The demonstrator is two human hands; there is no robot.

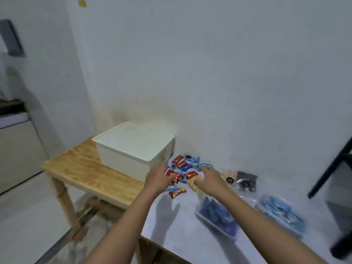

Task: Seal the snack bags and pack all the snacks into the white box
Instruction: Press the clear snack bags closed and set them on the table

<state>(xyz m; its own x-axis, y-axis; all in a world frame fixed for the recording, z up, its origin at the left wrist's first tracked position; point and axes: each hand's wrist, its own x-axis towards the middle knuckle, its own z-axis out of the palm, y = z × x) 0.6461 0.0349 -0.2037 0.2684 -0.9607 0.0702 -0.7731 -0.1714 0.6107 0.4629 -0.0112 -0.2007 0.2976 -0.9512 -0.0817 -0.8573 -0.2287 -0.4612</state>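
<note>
Both hands, left and right, are spread open over a heap of wrapped sweets beside the lidded white box; nothing is gripped.

We see the white box, lid on, at the table's back edge on the left; small red and blue wrapped snacks lie scattered beside it (clear snack bags nearer the front).

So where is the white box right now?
The white box sits lid-on at the left, on the wooden table, against the wall, just left of the pile of small snacks.
</note>
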